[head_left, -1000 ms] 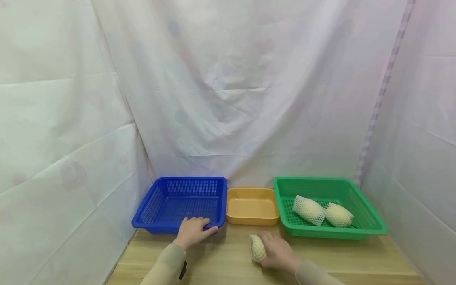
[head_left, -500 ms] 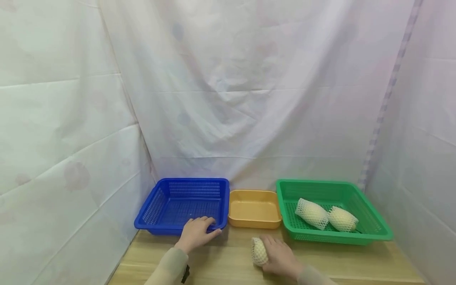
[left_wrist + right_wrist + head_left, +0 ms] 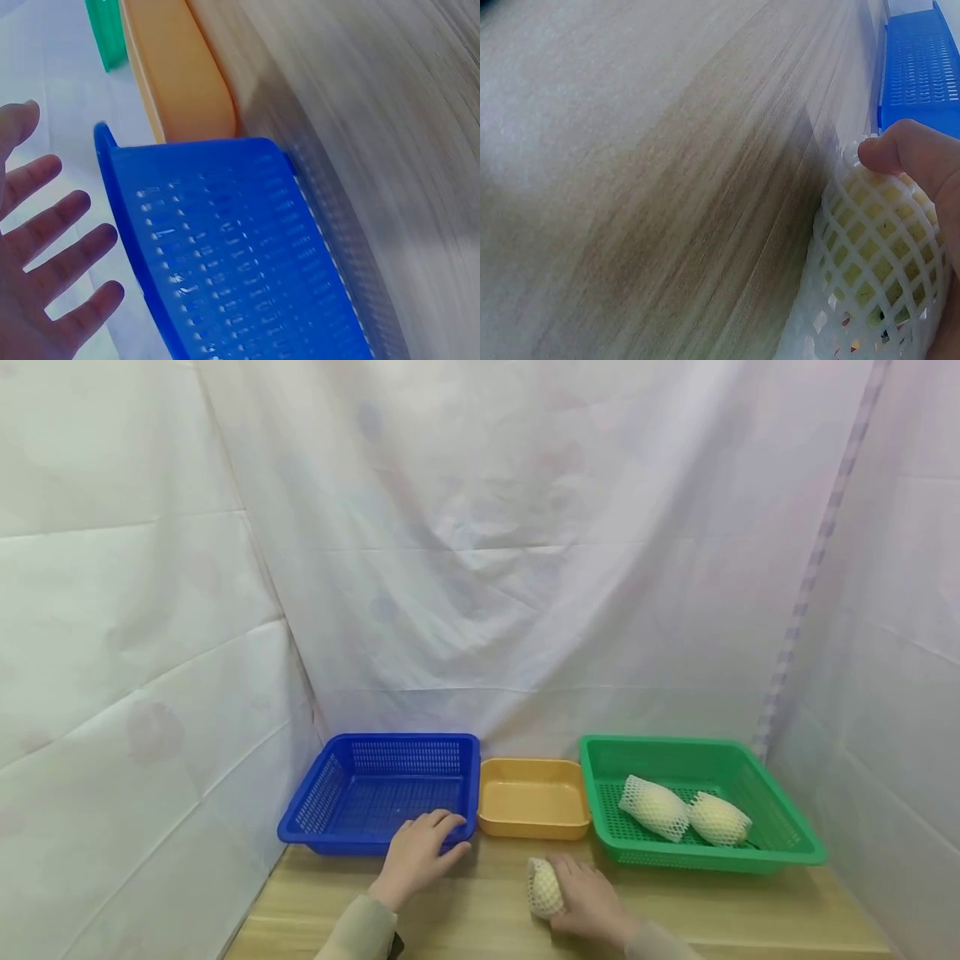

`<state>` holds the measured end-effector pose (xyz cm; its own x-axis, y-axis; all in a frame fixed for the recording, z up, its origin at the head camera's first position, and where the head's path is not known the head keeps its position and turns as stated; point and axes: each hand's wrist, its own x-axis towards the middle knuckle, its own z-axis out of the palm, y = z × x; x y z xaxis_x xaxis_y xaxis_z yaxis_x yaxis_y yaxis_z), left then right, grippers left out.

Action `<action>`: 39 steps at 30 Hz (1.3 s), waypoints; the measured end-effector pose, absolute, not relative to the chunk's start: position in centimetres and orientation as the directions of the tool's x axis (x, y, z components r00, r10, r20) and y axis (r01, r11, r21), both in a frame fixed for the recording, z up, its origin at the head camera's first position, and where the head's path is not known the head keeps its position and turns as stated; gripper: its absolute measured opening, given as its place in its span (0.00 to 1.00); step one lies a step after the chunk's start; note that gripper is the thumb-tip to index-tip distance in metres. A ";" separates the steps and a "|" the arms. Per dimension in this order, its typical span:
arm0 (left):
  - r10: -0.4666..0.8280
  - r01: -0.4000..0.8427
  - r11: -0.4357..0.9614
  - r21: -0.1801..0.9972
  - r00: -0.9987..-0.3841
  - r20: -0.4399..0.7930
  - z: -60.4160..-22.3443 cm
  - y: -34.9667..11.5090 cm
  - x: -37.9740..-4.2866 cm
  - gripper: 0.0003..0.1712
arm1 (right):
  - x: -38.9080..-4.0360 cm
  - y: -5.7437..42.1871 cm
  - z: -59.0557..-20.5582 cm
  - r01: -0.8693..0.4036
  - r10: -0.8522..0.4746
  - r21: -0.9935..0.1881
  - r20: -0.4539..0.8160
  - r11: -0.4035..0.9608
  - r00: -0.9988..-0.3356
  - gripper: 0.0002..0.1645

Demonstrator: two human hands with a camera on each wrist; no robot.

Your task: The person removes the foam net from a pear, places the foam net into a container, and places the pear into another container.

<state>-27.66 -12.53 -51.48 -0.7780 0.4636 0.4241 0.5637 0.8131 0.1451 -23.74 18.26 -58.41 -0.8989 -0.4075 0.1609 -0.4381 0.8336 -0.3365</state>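
Observation:
My right hand [image 3: 588, 897] grips a pale yellow, speckled fruit [image 3: 546, 890] in a white foam net, low at the wooden table. In the right wrist view, the thumb presses on the net near the top of the fruit [image 3: 874, 247]. My left hand [image 3: 420, 853] is at the front right corner of the blue basket [image 3: 303, 814]. Its fingers are spread and hold nothing, just over the rim in the left wrist view. Two more netted fruits [image 3: 656, 810] lie in the green basket [image 3: 708, 857] on the right.
A shallow orange tray [image 3: 534, 828] stands between the two baskets. Bare wooden table [image 3: 465, 927] runs in front of them. White cloth [image 3: 480, 568] hangs behind and along both sides.
My left hand has risen a little from the blue basket's rim, its fingers spread. The right hand keeps its grip on the netted fruit and has hardly moved.

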 end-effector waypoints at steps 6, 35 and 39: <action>0.490 0.602 0.792 0.100 -0.725 0.485 -50.7 -12.0 -27.2 0.23 | -23.9 17.7 -58.0 -0.431 -0.404 -0.358 0.151 0.828 -0.902 0.52; 0.617 0.699 0.714 -0.031 -0.608 0.500 -49.7 -7.5 -25.7 0.26 | -23.7 17.9 -57.7 -0.394 -0.368 -0.367 0.140 0.843 -0.919 0.51; 0.624 0.706 0.708 -0.010 -0.619 0.477 -50.1 -6.9 -25.2 0.25 | -23.5 17.9 -57.7 -0.385 -0.365 -0.369 0.126 0.846 -0.922 0.52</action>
<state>-25.21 -6.86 -50.07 -0.6189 0.6244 0.4765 0.7064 0.7077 -0.0099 -23.48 17.94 -57.73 -0.9223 -0.3652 0.1262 -0.3854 0.8457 -0.3691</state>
